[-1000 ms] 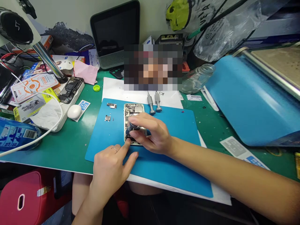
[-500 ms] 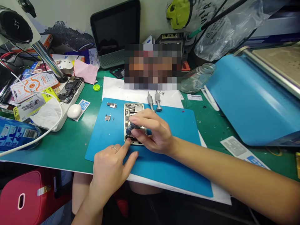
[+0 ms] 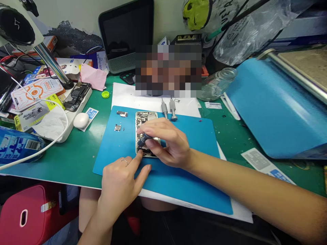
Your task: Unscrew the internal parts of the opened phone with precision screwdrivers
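Observation:
An opened phone (image 3: 144, 119) lies lengthwise on a blue work mat (image 3: 178, 183), its insides showing. My right hand (image 3: 167, 143) is over the phone's lower half, fingers closed round a small dark screwdriver (image 3: 143, 139) whose tip points down into the phone. My left hand (image 3: 120, 182) rests on the mat's near left part, forefinger stretched out and touching the phone's bottom edge; a ring is on one finger. Two small loose parts (image 3: 118, 127) lie on the mat left of the phone.
Two grey screwdrivers (image 3: 168, 110) lie at the mat's far edge. A glass jar (image 3: 217, 85) lies on its side at the back right, beside a large blue roll (image 3: 276, 109). A tablet (image 3: 125, 34), another opened phone (image 3: 76, 95), packets and a white cable crowd the left.
My right hand has shifted very slightly over the phone with the screwdriver; the left hand stays put. The view has drifted a little.

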The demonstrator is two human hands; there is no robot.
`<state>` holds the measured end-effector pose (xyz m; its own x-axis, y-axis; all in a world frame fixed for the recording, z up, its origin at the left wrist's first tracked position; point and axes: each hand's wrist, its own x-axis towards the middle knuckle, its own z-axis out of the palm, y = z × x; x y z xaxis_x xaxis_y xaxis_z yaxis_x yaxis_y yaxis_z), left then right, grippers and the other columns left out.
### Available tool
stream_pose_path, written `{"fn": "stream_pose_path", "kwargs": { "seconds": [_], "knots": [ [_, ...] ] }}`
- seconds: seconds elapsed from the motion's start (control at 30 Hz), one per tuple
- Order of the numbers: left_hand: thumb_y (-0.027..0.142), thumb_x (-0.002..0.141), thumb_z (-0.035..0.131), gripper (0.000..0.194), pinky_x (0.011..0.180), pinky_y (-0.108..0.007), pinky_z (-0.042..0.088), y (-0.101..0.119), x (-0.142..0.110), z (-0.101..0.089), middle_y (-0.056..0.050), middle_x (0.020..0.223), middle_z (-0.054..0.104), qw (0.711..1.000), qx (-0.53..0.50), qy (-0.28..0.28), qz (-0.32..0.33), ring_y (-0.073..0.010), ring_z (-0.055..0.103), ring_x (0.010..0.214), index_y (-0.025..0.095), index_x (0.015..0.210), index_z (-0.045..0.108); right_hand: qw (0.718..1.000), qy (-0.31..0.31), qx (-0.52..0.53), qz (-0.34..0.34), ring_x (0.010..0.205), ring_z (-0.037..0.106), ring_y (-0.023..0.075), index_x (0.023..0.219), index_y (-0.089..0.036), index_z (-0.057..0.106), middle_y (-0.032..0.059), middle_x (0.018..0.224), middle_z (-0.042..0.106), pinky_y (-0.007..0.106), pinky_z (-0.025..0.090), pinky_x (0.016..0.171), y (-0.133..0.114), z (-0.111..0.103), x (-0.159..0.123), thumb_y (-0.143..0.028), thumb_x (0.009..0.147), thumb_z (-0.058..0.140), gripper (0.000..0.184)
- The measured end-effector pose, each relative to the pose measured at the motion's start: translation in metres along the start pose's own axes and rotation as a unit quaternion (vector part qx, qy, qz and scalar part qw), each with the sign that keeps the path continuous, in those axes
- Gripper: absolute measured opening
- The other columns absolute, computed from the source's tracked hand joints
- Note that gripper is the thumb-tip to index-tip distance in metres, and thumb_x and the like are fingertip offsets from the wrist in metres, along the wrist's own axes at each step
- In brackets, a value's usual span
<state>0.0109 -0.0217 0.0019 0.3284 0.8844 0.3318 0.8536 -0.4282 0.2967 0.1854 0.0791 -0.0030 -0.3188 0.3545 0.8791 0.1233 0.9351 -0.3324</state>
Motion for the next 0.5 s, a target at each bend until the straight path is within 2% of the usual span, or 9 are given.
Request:
{"fn": "stream_pose_path", "kwargs": {
  "seconds": [0.17,0.23,0.37,0.5],
  "knots": [
    [0.041,0.105,0.051,0.036,0.059,-0.03,0.036,0.0,-0.0009,-0.0004,0.002,0.07,0.066,1.0,0.001,-0.002,-0.001,-0.0144,0.06,0.062,0.017,0.123,0.07,0.999,0.014,-0.03,-0.003,0.081,0.066,0.0182,0.138,-0.022,0.053,0.0032,0.089,0.069,0.036,0.057,0.074,0.0001,0.0003,0.0015,-0.011,0.094,0.057,0.046],
    [0.041,0.105,0.051,0.035,0.059,-0.03,0.036,0.0001,-0.0006,-0.0005,0.002,0.07,0.065,1.0,0.001,-0.003,-0.001,-0.0145,0.06,0.062,0.017,0.123,0.07,0.999,0.018,-0.039,-0.006,0.082,0.066,0.0187,0.136,-0.02,0.055,0.0045,0.09,0.069,0.036,0.057,0.075,-0.0004,-0.0002,0.0019,-0.012,0.094,0.058,0.042],
    [0.041,0.105,0.051,0.036,0.059,-0.03,0.037,0.0004,0.0,-0.0003,0.002,0.07,0.066,1.0,-0.001,-0.003,0.0,-0.0145,0.061,0.062,0.018,0.124,0.07,1.0,-0.002,-0.004,-0.001,0.097,0.068,0.0207,0.139,-0.022,0.051,0.0066,0.1,0.073,0.038,0.06,0.081,-0.0009,-0.0009,0.0016,-0.006,0.092,0.058,0.05],
    [0.041,0.105,0.051,0.035,0.059,-0.031,0.037,0.0007,-0.001,0.0002,0.002,0.071,0.066,1.0,0.001,-0.004,0.0,-0.0147,0.061,0.063,0.017,0.122,0.07,1.0,0.007,-0.016,-0.009,0.087,0.067,0.0195,0.139,-0.021,0.052,0.0046,0.093,0.072,0.037,0.058,0.078,0.0008,0.0,0.001,-0.01,0.092,0.061,0.049]
  ]
}}
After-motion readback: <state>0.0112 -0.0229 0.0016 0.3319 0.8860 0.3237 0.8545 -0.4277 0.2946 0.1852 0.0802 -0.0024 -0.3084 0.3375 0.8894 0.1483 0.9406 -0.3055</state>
